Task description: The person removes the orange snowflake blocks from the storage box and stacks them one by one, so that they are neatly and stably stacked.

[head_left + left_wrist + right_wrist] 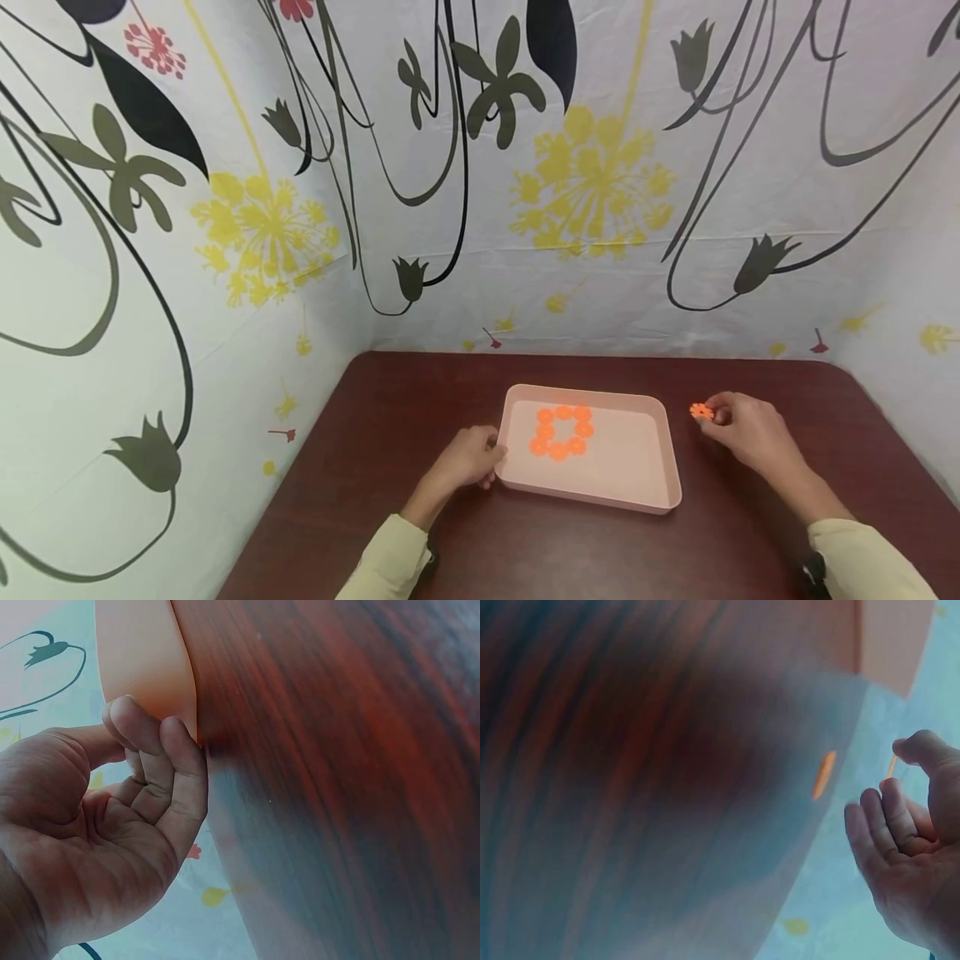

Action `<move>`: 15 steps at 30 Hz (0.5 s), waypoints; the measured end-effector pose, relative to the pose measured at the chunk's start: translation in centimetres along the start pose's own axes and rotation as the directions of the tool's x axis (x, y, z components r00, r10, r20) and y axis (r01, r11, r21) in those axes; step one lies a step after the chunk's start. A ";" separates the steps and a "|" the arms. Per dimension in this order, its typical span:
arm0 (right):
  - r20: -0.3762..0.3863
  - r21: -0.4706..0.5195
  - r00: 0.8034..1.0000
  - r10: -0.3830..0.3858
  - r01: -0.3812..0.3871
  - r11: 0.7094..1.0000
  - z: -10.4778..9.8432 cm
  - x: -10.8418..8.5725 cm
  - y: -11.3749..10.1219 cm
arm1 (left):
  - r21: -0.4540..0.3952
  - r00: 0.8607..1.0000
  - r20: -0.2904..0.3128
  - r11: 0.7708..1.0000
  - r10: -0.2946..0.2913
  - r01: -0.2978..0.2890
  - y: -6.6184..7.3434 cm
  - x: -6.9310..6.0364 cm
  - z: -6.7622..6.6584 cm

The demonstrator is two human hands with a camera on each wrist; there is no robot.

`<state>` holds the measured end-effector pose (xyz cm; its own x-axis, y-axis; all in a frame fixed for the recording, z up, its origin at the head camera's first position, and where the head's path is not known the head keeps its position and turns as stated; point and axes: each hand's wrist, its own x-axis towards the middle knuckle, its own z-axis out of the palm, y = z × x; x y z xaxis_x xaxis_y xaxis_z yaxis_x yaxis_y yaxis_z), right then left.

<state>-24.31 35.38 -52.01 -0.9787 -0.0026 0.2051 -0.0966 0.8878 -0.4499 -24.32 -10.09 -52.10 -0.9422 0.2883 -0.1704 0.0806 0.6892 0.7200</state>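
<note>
A shallow pale-pink tray point(630, 454) lies on the table. My left hand point(468, 457) pinches its left rim; in the left wrist view the fingers point(184, 761) curl against the tray's wall. Inside the tray, on its left half, several orange flower-shaped pieces point(558, 452) form a closed ring. Right of the tray, my right hand point(753, 429) pinches one more orange flower-shaped piece point(701, 411) between thumb and fingertips, held above the table. The right wrist view shows that piece point(892, 766) edge-on, as a thin strip.
The dark reddish-brown table point(375, 425) has a glossy top. An orange streak point(823, 774) shows on it in the right wrist view; whether reflection or another piece, I cannot tell. Patterned white cloth point(480, 275) hangs behind and beside the table.
</note>
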 end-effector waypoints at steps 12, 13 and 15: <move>0.104 -0.027 0.995 -0.008 0.010 1.000 -0.4 -0.2 3.0 | 0.004 1.000 -0.001 1.000 0.007 -0.007 -0.1 -0.1 -0.1; 0.104 -0.027 0.994 -0.013 0.016 1.000 -0.4 -0.2 3.0 | 0.003 1.000 0.000 1.000 0.009 -0.009 -0.1 -0.1 -0.1; 0.108 -0.027 0.994 -0.025 0.028 0.999 -0.3 0.0 2.9 | -0.006 1.000 -0.001 1.000 0.015 -0.015 -0.1 -0.3 -0.2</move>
<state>-24.48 38.08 -53.04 -0.9898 -0.0748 0.1212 -0.1195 0.8995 -0.4203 -24.10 -10.38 -52.03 -0.9413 0.2977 -0.1590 0.0927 0.6811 0.7263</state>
